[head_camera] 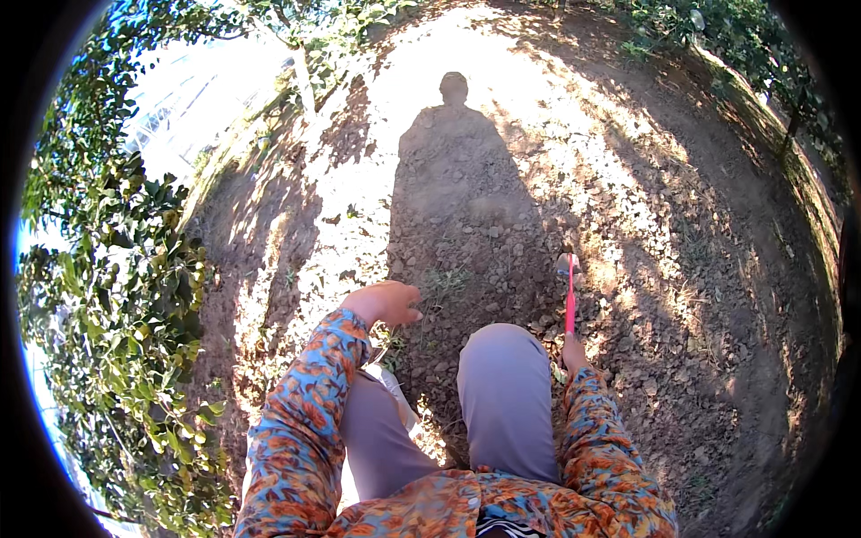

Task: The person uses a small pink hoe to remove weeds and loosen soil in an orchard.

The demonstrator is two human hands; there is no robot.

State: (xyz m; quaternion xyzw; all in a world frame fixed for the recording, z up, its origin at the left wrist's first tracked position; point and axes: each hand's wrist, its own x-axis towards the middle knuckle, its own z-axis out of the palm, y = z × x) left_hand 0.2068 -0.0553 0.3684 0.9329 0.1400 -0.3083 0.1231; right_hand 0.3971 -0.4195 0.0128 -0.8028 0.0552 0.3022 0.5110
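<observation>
My right hand (573,354) grips the lower end of a red-handled hand tool (570,309), which looks like a small hoe. Its slim shaft points away from me, and a pale metal head (566,264) is at the far end, over the soil. Beyond my left knee, my left hand (385,302) reaches forward and to the right, thumb and fingers apart, with nothing visible in it. Near its fingertips a small tuft of grass (447,279) grows from cloddy brown soil (484,259).
A leafy fruit tree (144,323) bearing round yellow-green fruit crowds the left side. A pale slim trunk (303,79) stands farther off. More foliage (746,57) hangs at the upper right. My bent right knee (506,363) is between my hands.
</observation>
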